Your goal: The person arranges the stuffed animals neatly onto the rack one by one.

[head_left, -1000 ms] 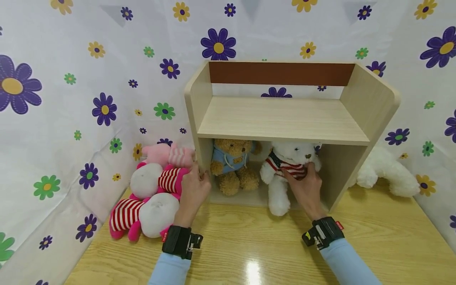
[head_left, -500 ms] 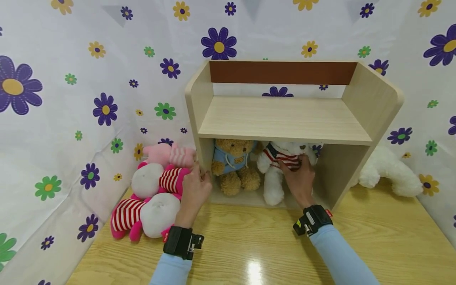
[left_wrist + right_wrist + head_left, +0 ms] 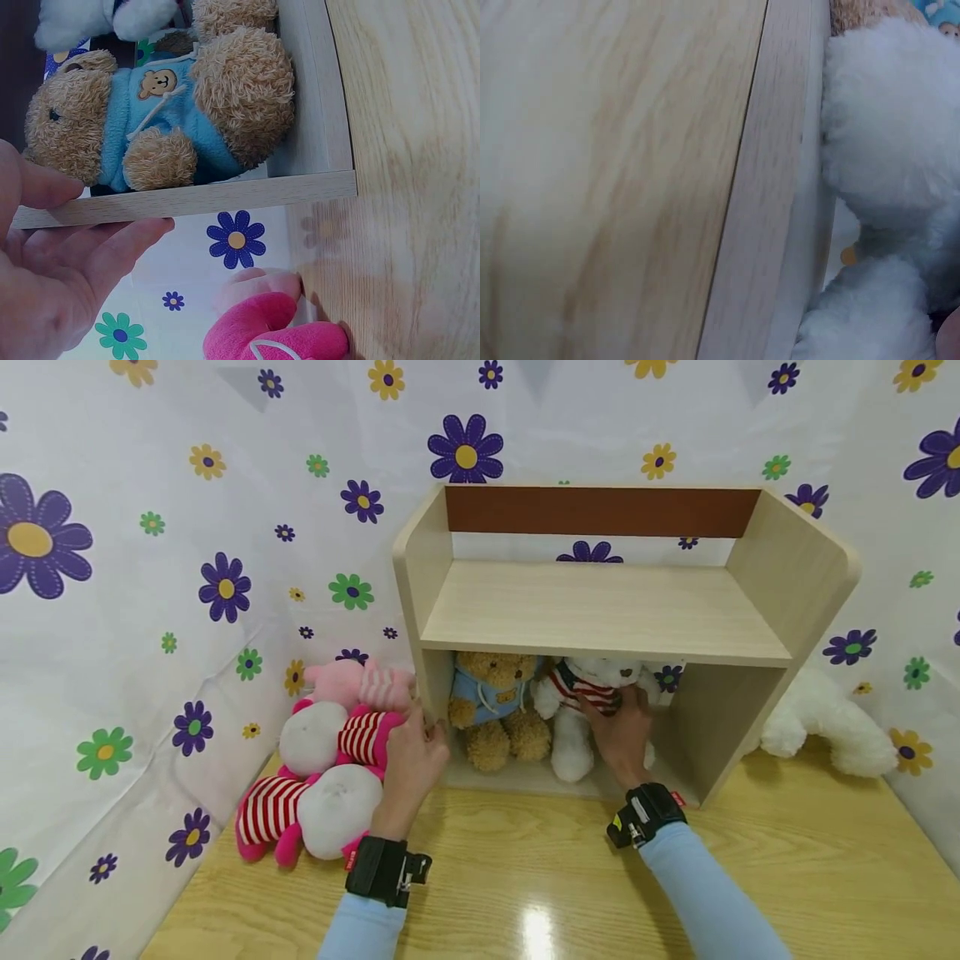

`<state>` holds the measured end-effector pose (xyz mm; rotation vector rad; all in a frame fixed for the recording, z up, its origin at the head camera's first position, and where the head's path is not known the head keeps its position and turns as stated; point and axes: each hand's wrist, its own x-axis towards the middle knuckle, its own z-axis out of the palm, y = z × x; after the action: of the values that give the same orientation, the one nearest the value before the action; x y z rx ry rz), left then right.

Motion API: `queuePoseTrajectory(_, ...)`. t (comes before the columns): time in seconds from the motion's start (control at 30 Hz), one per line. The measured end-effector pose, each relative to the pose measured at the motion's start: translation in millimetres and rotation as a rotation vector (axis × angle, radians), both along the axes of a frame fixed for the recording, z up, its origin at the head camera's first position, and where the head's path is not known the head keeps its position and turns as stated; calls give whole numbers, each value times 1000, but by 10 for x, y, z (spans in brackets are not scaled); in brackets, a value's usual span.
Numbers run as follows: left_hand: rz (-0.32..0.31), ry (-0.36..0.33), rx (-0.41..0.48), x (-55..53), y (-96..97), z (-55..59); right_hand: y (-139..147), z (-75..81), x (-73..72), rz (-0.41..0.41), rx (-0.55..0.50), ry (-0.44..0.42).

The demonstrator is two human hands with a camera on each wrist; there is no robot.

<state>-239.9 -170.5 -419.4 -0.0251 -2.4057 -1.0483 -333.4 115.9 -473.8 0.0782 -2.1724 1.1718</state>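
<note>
My right hand (image 3: 622, 731) grips a white teddy bear (image 3: 572, 752) by the chest of its striped sweater, inside the lower compartment of a pale wooden shelf (image 3: 600, 610). The bear sits upright there, its head top hidden by the middle board. Beside it on the left sits a brown teddy bear (image 3: 491, 739) in a blue hoodie. My left hand (image 3: 411, 760) holds the shelf's left side panel (image 3: 225, 199), thumb on the inner face and fingers outside, as the left wrist view shows. White fur (image 3: 900, 112) fills much of the right wrist view.
Pink plush toys with red-and-white stripes (image 3: 270, 810) lie piled left of the shelf, with a paler pink one (image 3: 348, 683) behind. Another white plush toy (image 3: 825, 727) lies to the right of the shelf on the wooden table (image 3: 480, 877). A flowered cloth hangs behind.
My right hand has moved left and deeper into the compartment with the white teddy bear, whose leg no longer juts past the front edge. My left hand has stayed on the panel.
</note>
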Motion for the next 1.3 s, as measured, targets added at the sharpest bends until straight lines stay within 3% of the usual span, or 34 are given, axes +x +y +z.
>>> queuePoseTrajectory(0.1,-1,3,2,-5,2,6,-41,1,-11,43,45,14)
queuePoseTrajectory(0.27,0,0,6,3,8,13,-62,13,14,134,120,-45)
queuePoseTrajectory(0.6,8,-24,-7,-10,-23,-5,194,166,198,336,404,-388)
queuePoseTrajectory(0.7,-3,-33,1,-7,-24,1,231,156,260,378,453,-502)
queuePoseTrajectory(0.8,-16,-34,10,-2,-18,-1,233,116,304,386,475,-561)
queuePoseTrajectory(1.03,-19,-9,15,-10,-23,-28,166,36,289,429,425,-533)
queuePoseTrajectory(1.3,-10,5,2,-4,9,10,74,35,283,416,407,-494)
